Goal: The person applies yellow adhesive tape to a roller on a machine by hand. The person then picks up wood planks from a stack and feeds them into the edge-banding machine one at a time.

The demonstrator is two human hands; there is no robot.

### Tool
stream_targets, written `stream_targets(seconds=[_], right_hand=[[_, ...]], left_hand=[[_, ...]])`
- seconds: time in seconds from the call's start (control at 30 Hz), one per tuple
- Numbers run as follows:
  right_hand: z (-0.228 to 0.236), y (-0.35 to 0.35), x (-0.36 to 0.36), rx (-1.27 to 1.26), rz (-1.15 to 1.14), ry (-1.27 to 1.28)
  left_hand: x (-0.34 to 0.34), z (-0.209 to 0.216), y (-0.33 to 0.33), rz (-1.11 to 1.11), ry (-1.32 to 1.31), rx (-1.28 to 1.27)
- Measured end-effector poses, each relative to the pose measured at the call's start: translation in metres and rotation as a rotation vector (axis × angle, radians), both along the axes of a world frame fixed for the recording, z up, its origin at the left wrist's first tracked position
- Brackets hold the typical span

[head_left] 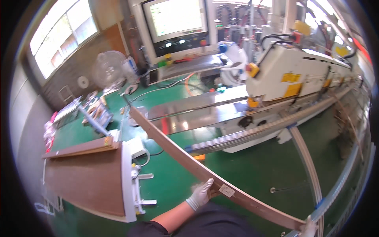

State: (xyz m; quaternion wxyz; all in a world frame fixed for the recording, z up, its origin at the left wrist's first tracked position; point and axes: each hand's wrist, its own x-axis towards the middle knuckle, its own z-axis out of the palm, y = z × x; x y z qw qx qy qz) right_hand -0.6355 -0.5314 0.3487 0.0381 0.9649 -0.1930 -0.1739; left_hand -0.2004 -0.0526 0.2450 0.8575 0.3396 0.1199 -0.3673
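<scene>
In the head view, your left hand (pixel 202 193), in a pale knit glove, is closed around the edge of a long, narrow brown wooden strip (pixel 185 156), fingers wrapped over its near face just left of a small white label (pixel 226 190) stuck on the wood. Your right hand (pixel 309 228) shows only at the lower right rim, also gloved, and it sits at the strip's near end; whether it is clamped on the wood or only touching it you cannot tell from this view. The strip's long axis runs diagonally from that near-right end up and away to the far left, its far tip (pixel 132 110) reaching toward the shiny steel infeed table (pixel 185 114) of the long white edge-finishing machine (pixel 292 73). So most of the strip's length lies ahead and to the left of your left hand, which holds farther along it than the right. The wood looks smooth, flat and thin, with a matt brown face. To the left, a wide brown panel (pixel 85 179) lies flat on a white-framed trolley (pixel 134 185), with a second narrow brown strip (pixel 81 149) across its far edge. The floor (pixel 244 170) is glossy green. Far off stand a white fan (pixel 108 68) and a lit control screen (pixel 175 17).
</scene>
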Motion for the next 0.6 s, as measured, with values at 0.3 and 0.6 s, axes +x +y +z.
stream_targets(seconds=[0.3,0.6], right_hand=[[0.005,0.150,-0.144,0.284,-0.868,0.061],[-0.028,0.172,-0.192,0.094,-0.878,0.217]], left_hand=[[-0.018,-0.036,-0.136,-0.577,-0.051,0.161],[-0.044,-0.058,-0.178,-1.072,0.209,0.227]])
